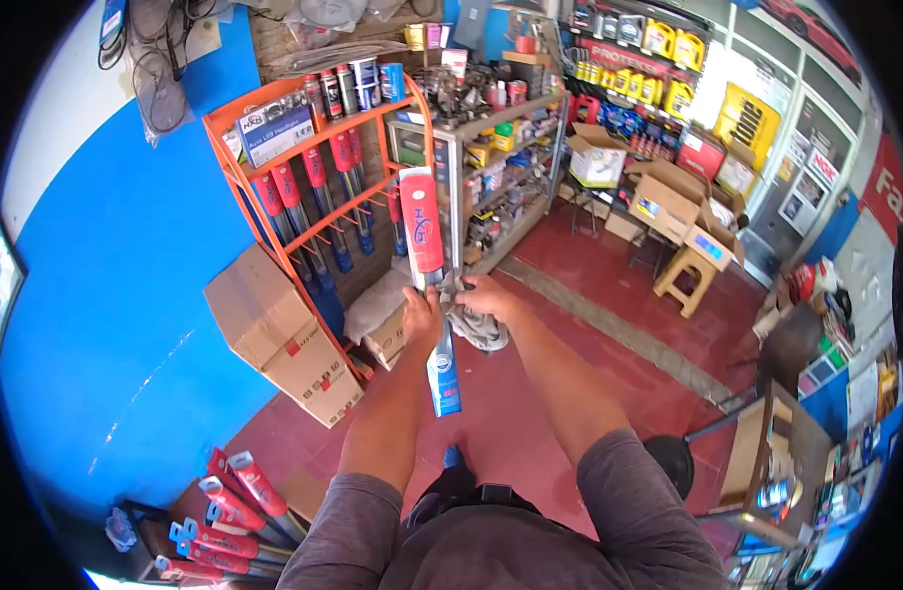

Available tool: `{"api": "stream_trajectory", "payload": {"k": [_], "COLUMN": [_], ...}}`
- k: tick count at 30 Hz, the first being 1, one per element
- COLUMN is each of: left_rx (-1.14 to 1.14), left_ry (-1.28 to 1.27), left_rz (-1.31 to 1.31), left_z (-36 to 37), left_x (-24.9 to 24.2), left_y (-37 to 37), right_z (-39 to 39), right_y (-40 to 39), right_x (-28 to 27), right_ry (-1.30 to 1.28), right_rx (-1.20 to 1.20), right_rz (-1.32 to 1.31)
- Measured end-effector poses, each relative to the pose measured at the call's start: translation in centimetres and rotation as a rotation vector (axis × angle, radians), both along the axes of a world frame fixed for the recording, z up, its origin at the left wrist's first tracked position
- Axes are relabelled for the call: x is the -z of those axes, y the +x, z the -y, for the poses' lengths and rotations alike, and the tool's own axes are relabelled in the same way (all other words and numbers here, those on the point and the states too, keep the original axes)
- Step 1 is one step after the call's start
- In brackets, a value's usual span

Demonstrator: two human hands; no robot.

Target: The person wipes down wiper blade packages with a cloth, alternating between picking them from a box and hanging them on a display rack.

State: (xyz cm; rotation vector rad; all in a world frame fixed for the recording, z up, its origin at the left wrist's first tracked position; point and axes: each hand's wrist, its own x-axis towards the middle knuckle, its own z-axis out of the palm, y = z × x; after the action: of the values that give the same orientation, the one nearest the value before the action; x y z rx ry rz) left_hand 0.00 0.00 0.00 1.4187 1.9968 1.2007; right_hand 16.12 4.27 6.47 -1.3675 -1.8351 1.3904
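Observation:
A long, narrow wiper blade pack (422,221), red at the top and blue at the bottom, stands nearly upright in front of me. My left hand (421,317) is wrapped round its middle. Close beside it, my right hand (484,295) grips a crumpled grey cloth (479,329), which touches the pack and hangs down on its right side. Part of the pack's middle is hidden behind my fingers and the cloth.
Similar packs hang on an orange rack (237,162) ahead on the left, beside a tall carton (264,315). More packs (240,516) stand at lower left. Loaded metal shelves (510,123), open boxes (663,202) and a yellow stool (684,275) stand at right.

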Motion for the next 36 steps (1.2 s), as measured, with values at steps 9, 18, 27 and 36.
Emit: {"api": "stream_trajectory", "payload": {"k": [9,18,27,36], "left_rx": [-0.025,-0.261,-0.534,-0.633], "left_ry": [0.018,0.053,0.030,0.192], "left_rz": [-0.052,-0.056,-0.087,-0.247], "left_z": [-17.9,-31.3,-43.2,-48.2], "left_x": [1.7,3.1,9.2,22.8], "left_y": [-9.0,-12.6,-13.2,-14.2], "right_z": [-21.1,-38.9,-53.9,-59.7], "right_y": [-8.0,-14.3,-18.8,-21.7], "right_x": [1.6,3.2,11.4,24.5], "right_ry": [0.020,0.050,0.157,0.264], "right_rx": [-0.133,-0.370,-0.543,-0.708], "right_rz": [0.042,0.012,-0.007,-0.211]}}
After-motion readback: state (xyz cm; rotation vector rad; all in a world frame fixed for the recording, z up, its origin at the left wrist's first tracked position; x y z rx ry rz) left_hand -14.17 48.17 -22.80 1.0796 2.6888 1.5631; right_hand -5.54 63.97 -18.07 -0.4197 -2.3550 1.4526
